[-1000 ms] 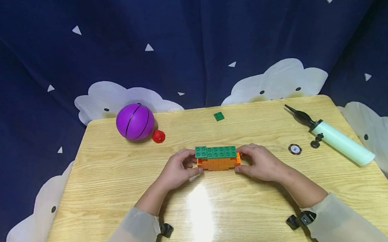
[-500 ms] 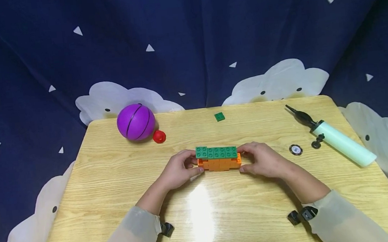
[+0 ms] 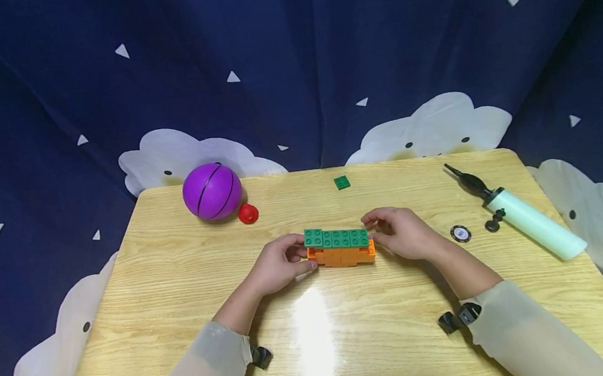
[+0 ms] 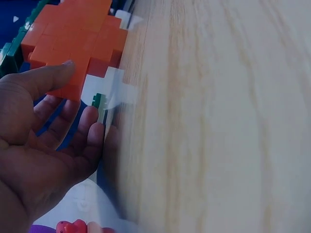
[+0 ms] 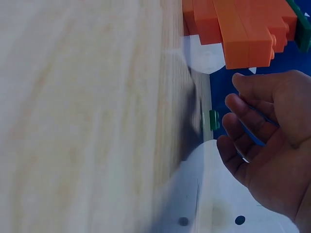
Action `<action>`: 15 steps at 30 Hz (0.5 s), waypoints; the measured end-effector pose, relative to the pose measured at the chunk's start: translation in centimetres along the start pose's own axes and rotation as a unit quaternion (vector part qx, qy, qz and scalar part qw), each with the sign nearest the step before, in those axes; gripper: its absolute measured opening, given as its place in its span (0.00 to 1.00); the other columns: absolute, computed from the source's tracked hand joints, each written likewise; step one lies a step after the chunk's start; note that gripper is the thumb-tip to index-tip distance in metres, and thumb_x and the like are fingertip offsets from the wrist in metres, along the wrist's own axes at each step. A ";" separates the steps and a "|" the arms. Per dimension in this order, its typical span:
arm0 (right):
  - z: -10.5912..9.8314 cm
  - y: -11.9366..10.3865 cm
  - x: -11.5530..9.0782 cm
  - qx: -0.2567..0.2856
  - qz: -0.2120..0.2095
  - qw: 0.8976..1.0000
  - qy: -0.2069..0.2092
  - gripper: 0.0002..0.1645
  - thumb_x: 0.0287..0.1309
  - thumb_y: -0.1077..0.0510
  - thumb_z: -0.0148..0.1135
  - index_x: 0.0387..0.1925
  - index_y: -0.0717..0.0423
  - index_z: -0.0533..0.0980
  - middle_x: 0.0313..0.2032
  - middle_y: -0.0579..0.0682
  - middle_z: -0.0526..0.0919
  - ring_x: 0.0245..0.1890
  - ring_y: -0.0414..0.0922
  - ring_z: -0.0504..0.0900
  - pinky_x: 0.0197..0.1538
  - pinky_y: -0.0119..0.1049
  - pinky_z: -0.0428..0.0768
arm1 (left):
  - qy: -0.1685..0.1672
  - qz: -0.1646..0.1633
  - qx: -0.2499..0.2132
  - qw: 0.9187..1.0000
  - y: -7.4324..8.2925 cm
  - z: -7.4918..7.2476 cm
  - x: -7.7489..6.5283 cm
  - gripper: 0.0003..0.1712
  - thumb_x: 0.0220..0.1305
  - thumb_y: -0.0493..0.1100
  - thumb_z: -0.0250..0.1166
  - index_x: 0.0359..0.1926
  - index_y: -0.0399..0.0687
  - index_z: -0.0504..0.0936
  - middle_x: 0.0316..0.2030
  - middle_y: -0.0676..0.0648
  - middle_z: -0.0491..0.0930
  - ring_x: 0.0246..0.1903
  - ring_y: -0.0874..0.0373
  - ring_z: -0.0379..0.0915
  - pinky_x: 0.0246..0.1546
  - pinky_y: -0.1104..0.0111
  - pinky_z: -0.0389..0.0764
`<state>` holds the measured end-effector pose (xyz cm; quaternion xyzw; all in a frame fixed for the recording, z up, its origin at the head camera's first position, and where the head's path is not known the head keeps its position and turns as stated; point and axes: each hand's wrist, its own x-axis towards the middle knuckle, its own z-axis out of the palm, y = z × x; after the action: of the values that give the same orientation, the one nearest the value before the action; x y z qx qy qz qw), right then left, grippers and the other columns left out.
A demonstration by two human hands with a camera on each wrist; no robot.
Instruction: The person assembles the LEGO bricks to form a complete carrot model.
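Observation:
A toy brick build [image 3: 341, 255], orange below with a row of green studded bricks [image 3: 336, 238] on top, stands at mid-table in the head view. My left hand [image 3: 277, 266] holds its left end. In the left wrist view the thumb lies on the orange face [image 4: 70, 36], with fingers behind it. At the right end, my right hand [image 3: 405, 233] is apart from the build, fingers loosely bent and holding nothing. The right wrist view shows a gap between its thumb tip and the orange bricks [image 5: 248, 34].
A small green plate brick [image 3: 341, 182] lies near the back edge. Back left are a purple ball [image 3: 212, 192] and a small red hat-shaped piece [image 3: 248, 214]. To the right lie a round chip [image 3: 461, 234], a small black piece [image 3: 493, 225] and a pale green hand pump [image 3: 536, 223].
My right hand has let go of the build's right end and moved slightly up and away from it. My left hand keeps its hold, and the build stays in place.

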<state>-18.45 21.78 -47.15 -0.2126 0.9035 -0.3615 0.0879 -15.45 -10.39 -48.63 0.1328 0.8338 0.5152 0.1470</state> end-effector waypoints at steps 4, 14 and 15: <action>0.0 0.1 1.1 0.013 0.012 1.000 0.004 0.20 0.67 0.63 0.65 0.59 0.59 0.79 0.50 0.52 0.86 0.45 0.48 0.82 0.48 0.46 0.81 | 0.001 -0.005 -0.001 1.000 0.0 0.0 0.0 0.26 0.56 0.41 0.80 0.57 0.47 0.84 0.43 0.51 0.84 0.45 0.54 0.80 0.49 0.62 0.81; 0.1 0.9 3.9 -0.016 0.023 0.999 0.044 0.24 0.67 0.58 0.67 0.62 0.61 0.78 0.52 0.56 0.86 0.49 0.54 0.82 0.54 0.51 0.80 | 0.006 -0.007 0.012 1.000 0.0 0.0 0.2 0.31 0.57 0.42 0.79 0.61 0.41 0.82 0.45 0.45 0.84 0.46 0.47 0.80 0.50 0.60 0.81; 0.1 1.0 4.2 -0.018 0.022 0.999 0.045 0.25 0.67 0.58 0.67 0.62 0.62 0.77 0.53 0.57 0.86 0.50 0.55 0.82 0.54 0.51 0.80 | 0.007 -0.008 0.012 1.000 0.0 0.0 0.2 0.31 0.57 0.42 0.79 0.61 0.41 0.82 0.45 0.44 0.84 0.45 0.47 0.80 0.49 0.60 0.81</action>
<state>-22.54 20.48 -47.94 -0.1776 0.9175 -0.3521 0.0514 -15.64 -10.29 -48.66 0.1248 0.8421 0.5047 0.1434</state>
